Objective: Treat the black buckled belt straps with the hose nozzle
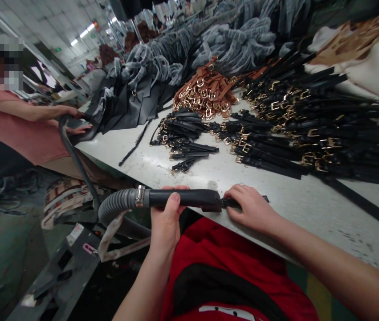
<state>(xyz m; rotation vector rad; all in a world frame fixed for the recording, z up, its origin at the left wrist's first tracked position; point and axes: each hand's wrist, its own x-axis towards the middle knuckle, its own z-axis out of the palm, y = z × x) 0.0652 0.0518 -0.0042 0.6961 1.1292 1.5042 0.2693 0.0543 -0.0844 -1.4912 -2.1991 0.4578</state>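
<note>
At near edge of white table (209, 174), gripped black nozzle (189, 197) w/ left hand (165, 223): fingers curled round it from below, thumb laid along top. Joined at left by metal clamp (140, 196) to ribbed grey hose (116, 206), drooping off table. Pressed right hand (249, 208) palm-down on thin black strap (231, 203), fingers close together & slightly bent, just right of nozzle mouth. Strap end at or inside mouth, cannot tell which; lay along table edge, other tip poking out past knuckles. Wore red top. Farther back on table: small heap of black belts (185, 133) w/ gold buckles, big spread of black belts (309, 129) to right, brown belts (205, 91) behind, grey wrapped bundles (236, 44) at far end. At far left, co-worker in pink, co-worker's hand (75, 129) resting at table corner.
</note>
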